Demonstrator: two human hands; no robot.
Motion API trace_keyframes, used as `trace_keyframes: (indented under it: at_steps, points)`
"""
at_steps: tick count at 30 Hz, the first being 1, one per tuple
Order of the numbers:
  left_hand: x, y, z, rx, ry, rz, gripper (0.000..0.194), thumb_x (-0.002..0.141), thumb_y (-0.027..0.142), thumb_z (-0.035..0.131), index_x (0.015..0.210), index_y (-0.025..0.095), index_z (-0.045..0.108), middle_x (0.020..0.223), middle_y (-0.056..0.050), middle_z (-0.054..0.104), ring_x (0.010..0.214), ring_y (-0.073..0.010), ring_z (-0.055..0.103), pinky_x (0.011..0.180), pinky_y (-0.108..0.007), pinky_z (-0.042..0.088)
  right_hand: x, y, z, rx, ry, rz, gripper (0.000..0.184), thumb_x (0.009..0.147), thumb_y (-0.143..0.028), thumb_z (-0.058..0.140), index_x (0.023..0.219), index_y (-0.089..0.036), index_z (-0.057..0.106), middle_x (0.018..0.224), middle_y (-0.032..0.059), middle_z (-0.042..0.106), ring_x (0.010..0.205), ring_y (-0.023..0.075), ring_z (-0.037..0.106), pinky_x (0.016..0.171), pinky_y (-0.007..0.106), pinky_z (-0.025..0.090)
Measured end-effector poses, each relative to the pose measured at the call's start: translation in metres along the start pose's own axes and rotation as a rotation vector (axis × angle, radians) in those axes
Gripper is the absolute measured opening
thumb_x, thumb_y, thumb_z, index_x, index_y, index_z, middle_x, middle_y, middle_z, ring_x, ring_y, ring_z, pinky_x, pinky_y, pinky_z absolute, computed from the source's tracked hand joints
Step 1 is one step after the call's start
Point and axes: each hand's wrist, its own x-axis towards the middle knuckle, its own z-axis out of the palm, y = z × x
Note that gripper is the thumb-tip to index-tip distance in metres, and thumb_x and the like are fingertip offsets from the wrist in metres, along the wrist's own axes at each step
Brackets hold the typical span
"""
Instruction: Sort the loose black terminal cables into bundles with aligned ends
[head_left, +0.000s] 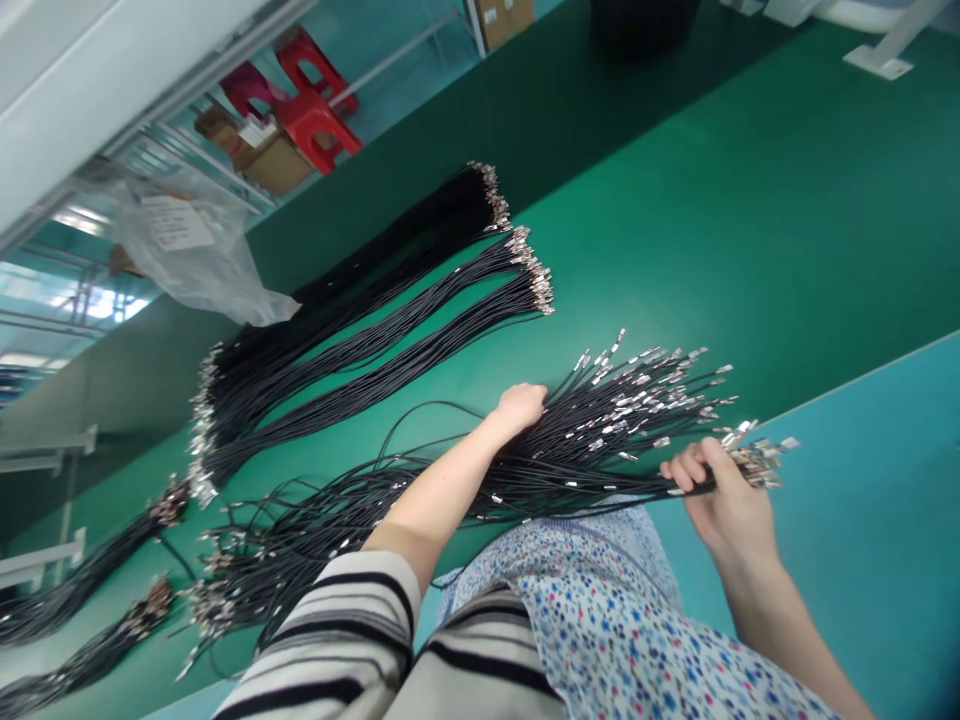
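Note:
A large loose pile of black cables (600, 420) with silvery metal end pieces lies across the table in front of me. My left hand (523, 408) is closed at the far edge of this pile, around some of its cables; most of its fingers are hidden. At the table's near edge, my right hand (724, 495) wraps around a gathered cable bundle (637, 484). The metal ends of that bundle (761, 460) stick out past my fist to the right, and its strands run left into the pile.
Several neater black cable bundles (390, 370) lie side by side farther back on the green table (750, 220). More cable bundles (97, 650) lie at the lower left. A clear plastic bag (202, 260) with a label sits behind. Red stools (315, 110) and cardboard boxes (277, 165) stand beyond the table.

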Motion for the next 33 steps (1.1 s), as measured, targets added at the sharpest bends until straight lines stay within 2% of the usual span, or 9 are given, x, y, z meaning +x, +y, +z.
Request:
trace_keyframes:
  at_steps: [7,13,16,20,23,25,28,30,33]
  points:
    - [-0.008,-0.004,0.012,-0.007,0.042,-0.010,0.022,0.078,0.023,0.049,0.092,0.011,0.061,0.093,-0.017,0.063,0.090,-0.0256,0.061,0.077,-0.035,0.046,-0.004,-0.002,0.006,-0.017,-0.014,-0.028,0.034,0.075,-0.033,0.062,0.054,-0.017,0.041,0.048,-0.0053,0.034,0.042,0.0072,0.035,0.051,0.025,0.040]
    - [-0.004,-0.025,0.007,-0.118,0.044,0.095,0.020,0.080,0.025,0.046,0.085,0.017,0.064,0.085,-0.006,0.064,0.082,-0.0154,0.059,0.073,-0.023,0.044,-0.011,-0.002,0.006,-0.021,-0.029,-0.039,0.036,0.074,-0.033,0.063,0.052,-0.017,0.040,0.047,-0.0053,0.034,0.043,0.0071,0.036,0.052,0.025,0.041]
    - [-0.007,-0.031,0.011,-0.156,0.101,0.116,0.022,0.083,0.027,0.042,0.087,0.017,0.062,0.088,-0.005,0.062,0.083,-0.0144,0.057,0.076,-0.023,0.042,-0.014,-0.003,0.007,-0.019,-0.022,-0.049,0.035,0.073,-0.033,0.064,0.053,-0.017,0.040,0.047,-0.0054,0.034,0.043,0.0072,0.036,0.051,0.025,0.040]
    - [-0.011,-0.026,0.024,-0.174,0.189,0.126,0.018,0.080,0.027,0.048,0.092,0.016,0.057,0.096,-0.007,0.057,0.088,-0.0166,0.054,0.080,-0.026,0.041,-0.017,-0.003,0.009,-0.016,-0.030,-0.067,0.035,0.072,-0.032,0.065,0.053,-0.017,0.040,0.047,-0.0055,0.035,0.042,0.0073,0.036,0.051,0.025,0.040]
    - [-0.011,-0.019,0.028,-0.185,0.226,0.136,0.012,0.080,0.023,0.048,0.086,0.015,0.055,0.094,-0.008,0.056,0.090,-0.0176,0.053,0.082,-0.027,0.039,-0.021,-0.002,0.010,-0.021,-0.031,-0.084,0.035,0.072,-0.032,0.065,0.052,-0.017,0.040,0.047,-0.0055,0.035,0.042,0.0073,0.036,0.051,0.025,0.040]
    - [-0.012,-0.016,0.025,-0.204,0.259,0.129,0.011,0.081,0.020,0.045,0.085,0.015,0.054,0.091,-0.008,0.057,0.091,-0.0178,0.052,0.084,-0.027,0.038,-0.024,-0.001,0.010,-0.020,-0.026,-0.089,0.035,0.072,-0.032,0.065,0.053,-0.017,0.040,0.047,-0.0054,0.035,0.042,0.0074,0.036,0.051,0.026,0.040]
    - [-0.022,-0.015,0.011,-0.251,0.323,0.093,0.019,0.085,0.019,0.032,0.094,0.016,0.049,0.083,-0.006,0.056,0.082,-0.0162,0.053,0.077,-0.027,0.039,-0.028,-0.002,0.012,-0.010,-0.017,-0.091,0.035,0.071,-0.032,0.066,0.053,-0.017,0.040,0.047,-0.0056,0.035,0.042,0.0071,0.036,0.051,0.026,0.040]
    - [-0.039,-0.015,0.000,-0.319,0.364,0.100,0.022,0.087,0.021,0.027,0.101,0.017,0.045,0.077,-0.003,0.055,0.072,-0.0137,0.052,0.070,-0.024,0.040,-0.030,-0.004,0.015,0.000,-0.012,-0.097,0.034,0.069,-0.032,0.068,0.054,-0.017,0.041,0.046,-0.0061,0.034,0.041,0.0066,0.035,0.050,0.025,0.040]
    - [-0.077,-0.012,-0.012,-0.574,0.410,0.219,0.024,0.089,0.032,0.029,0.101,0.019,0.045,0.067,0.002,0.051,0.061,-0.0103,0.048,0.061,-0.021,0.038,-0.027,-0.006,0.019,-0.002,-0.017,-0.101,0.020,0.067,-0.030,0.070,0.068,-0.019,0.054,0.044,-0.0082,0.032,0.039,0.0055,0.032,0.047,0.024,0.038]
